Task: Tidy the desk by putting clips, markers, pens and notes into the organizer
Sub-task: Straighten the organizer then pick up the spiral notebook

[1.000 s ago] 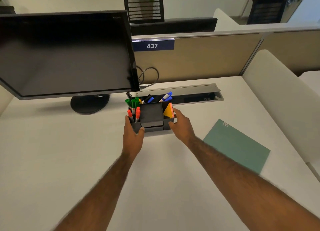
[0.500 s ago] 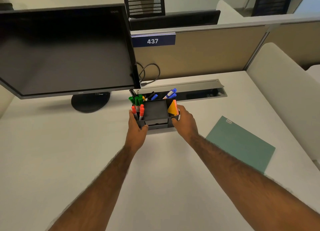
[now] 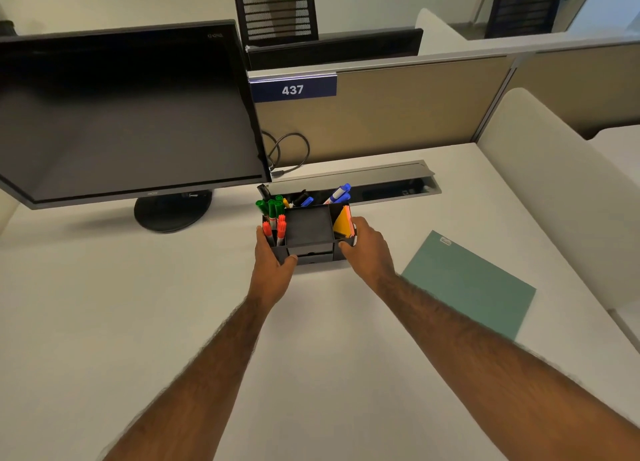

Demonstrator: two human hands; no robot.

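The black organizer (image 3: 308,233) stands on the white desk (image 3: 104,322), just right of the monitor (image 3: 124,114) base. The left hand (image 3: 272,270) grips its left end and the right hand (image 3: 369,249) its right end, each thumb curled over a front corner. In its left compartments stand red markers (image 3: 273,230) and green markers (image 3: 272,207); blue markers (image 3: 337,194) lean at its back. Orange and yellow sticky notes (image 3: 343,223) fill its right compartment. Its middle compartment shows only dark walls. A green folder (image 3: 474,284) lies to the organizer's right.
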